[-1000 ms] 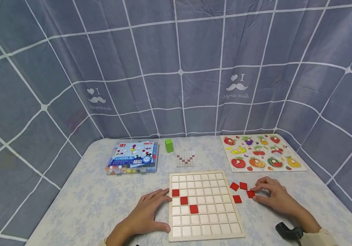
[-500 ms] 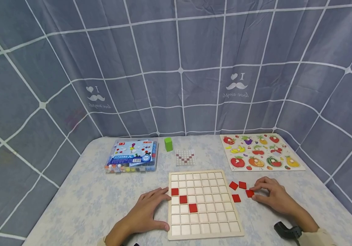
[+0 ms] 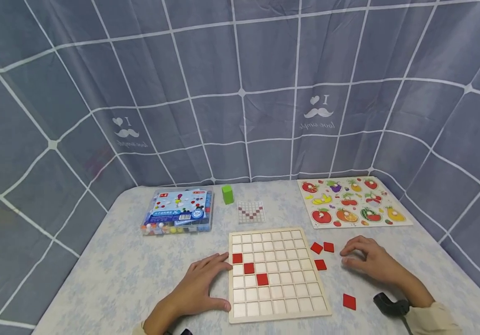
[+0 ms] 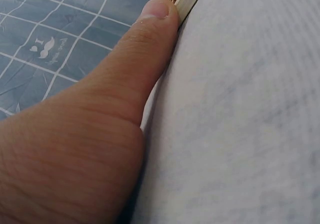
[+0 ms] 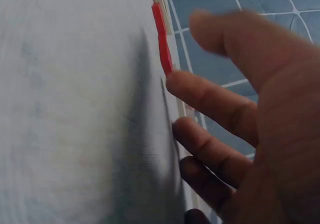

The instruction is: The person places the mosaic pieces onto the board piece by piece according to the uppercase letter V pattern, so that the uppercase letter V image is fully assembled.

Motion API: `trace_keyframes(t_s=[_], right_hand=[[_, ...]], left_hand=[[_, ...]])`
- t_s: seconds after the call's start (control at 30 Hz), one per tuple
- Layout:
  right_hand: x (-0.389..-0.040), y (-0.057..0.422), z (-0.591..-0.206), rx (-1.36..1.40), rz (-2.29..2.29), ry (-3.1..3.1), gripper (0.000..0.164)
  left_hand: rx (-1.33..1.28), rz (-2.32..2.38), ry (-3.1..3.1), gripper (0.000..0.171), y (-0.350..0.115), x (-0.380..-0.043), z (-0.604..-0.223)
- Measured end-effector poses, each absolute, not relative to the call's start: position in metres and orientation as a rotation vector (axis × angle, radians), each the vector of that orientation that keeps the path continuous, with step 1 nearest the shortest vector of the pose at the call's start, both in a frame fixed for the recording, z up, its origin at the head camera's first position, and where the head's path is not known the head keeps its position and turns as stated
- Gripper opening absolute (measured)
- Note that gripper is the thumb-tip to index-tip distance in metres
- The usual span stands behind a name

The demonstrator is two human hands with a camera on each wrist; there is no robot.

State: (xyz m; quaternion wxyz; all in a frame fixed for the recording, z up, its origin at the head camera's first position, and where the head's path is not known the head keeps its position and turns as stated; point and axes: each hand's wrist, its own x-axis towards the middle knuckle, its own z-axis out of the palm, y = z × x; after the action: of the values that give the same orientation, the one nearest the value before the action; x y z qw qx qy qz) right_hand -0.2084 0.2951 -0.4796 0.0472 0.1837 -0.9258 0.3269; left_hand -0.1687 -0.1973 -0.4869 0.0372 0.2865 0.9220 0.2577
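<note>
A wooden grid board (image 3: 282, 313) lies at the centre of the head view, with three red tiles in a descending diagonal, the middle one a red square tile (image 3: 249, 268). My left hand (image 3: 198, 286) rests along the board's left edge, its thumb (image 4: 155, 16) against the side in the left wrist view. To the right of the board, my right hand (image 3: 369, 260) has its thumb and index finger apart with nothing between them. Three loose tiles, one a red tile (image 3: 320, 264), lie between it and the board. Another loose tile (image 3: 349, 301) is nearer the front, below that hand.
A small pattern card (image 3: 251, 212) lies behind the board, beside a green block (image 3: 227, 194). At the back left is a clear plastic box (image 3: 177, 211) of coloured parts. A fruit puzzle board (image 3: 354, 203) lies at the back right. A black device (image 3: 390, 305) is by the right wrist.
My right hand has let go of the red tile at its fingertips, and that tile is now nearer the front. The left hand keeps its place on the board. The head view has shifted slightly.
</note>
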Motion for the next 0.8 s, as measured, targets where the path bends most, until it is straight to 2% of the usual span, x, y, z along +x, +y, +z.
trace_keyframes(t_s=[0.2,0.47,0.6,0.8], right_hand=[[-0.201,0.299,-0.468,0.769,0.993,-2.964,0.03],[-0.166,0.307,-0.469,1.074,1.029,-2.893,0.041],[-0.151,0.304,-0.479,1.068,1.029,-2.811,0.042],[-0.143,0.299,-0.49,0.946,0.982,-2.746,0.033]], left_hand=[[0.866,0.794,2.841,0.084,-0.197,-0.169,-0.486],[0.856,0.773,2.836,0.084,-0.197,-0.171,-0.485],[0.86,0.78,2.835,0.083,-0.197,-0.171,-0.484],[0.857,0.787,2.832,0.082,-0.197,-0.169,-0.487]])
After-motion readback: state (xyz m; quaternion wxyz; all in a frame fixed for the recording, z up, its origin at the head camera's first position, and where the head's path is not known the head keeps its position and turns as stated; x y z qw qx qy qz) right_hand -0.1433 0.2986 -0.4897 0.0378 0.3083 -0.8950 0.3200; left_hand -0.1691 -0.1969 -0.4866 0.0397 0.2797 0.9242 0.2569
